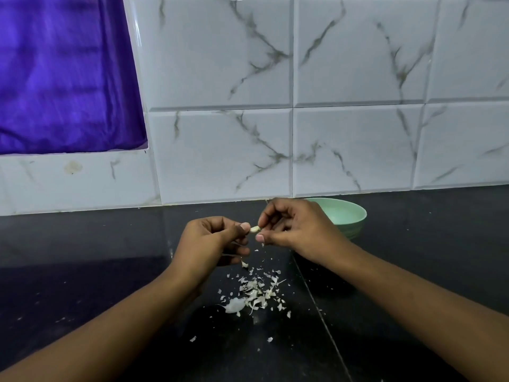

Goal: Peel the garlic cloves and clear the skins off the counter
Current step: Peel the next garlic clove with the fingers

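A small pale garlic clove (254, 229) is held in the air above the black counter (82, 271). My left hand (212, 241) pinches its left end between thumb and fingers. My right hand (292, 227) pinches its right end, the other fingers curled. Below the hands a pile of white garlic skins (254, 295) lies scattered on the counter, with a few stray flakes (192, 338) nearer to me. A pale green bowl (347, 213) stands behind my right hand, partly hidden by it; what it holds is out of sight.
A white marble-patterned tiled wall (275, 133) rises right behind the counter. A purple cloth (63, 78) fills a recess at the upper left. A seam (316, 307) runs across the counter under my right forearm.
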Motion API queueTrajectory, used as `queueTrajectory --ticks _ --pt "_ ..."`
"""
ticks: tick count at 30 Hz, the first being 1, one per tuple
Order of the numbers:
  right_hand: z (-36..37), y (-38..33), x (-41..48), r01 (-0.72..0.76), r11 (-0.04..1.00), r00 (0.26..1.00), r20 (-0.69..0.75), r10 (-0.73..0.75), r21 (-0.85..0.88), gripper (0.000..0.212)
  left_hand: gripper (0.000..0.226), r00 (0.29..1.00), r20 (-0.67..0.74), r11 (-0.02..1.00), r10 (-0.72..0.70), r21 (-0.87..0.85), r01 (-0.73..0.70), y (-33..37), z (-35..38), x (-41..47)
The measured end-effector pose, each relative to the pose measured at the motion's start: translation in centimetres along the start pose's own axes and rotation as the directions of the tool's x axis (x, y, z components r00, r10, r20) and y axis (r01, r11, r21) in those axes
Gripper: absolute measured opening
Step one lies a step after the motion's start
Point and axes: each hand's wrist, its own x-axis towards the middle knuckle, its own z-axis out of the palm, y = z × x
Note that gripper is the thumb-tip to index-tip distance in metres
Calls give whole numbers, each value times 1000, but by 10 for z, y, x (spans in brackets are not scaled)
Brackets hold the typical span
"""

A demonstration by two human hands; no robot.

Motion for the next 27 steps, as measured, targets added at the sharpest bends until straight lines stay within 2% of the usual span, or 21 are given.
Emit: queueTrajectory --ticks 3,6,10,15,18,22,25,27 --pt "6 2 -2 111 992 991 -64 -115 -56 20 14 998 -11 998 61 10 -61 1 1 -1" --pt "3 1 -2 203 963 976 -43 -214 -179 13 13 992 -4 991 122 48 -122 2 0 -2" --pt "2 1 -3 330 841 934 22 -355 -428 8 15 986 1 984 164 62 -164 3 0 -4" --pt "4 -1 -5 366 760 910 34 -414 -537 15 14 984 -16 984 176 46 -175 4 2 -5" --pt "5 -2 -5 358 736 897 -9 -443 -574 12 14 988 -23 988 155 -3 -156 5 3 -5" --pt "5 -2 -5 319 800 920 -38 -391 -508 8 10 990 -12 988 143 -56 -144 5 6 -8" --pt "4 0 -1 201 874 963 -73 -259 -441 5 7 986 -28 985 163 -52 -164 4 5 -8" --pt "0 2 1 96 917 985 -98 -145 -387 10 6 983 -39 983 180 -28 -181 4 4 -7"
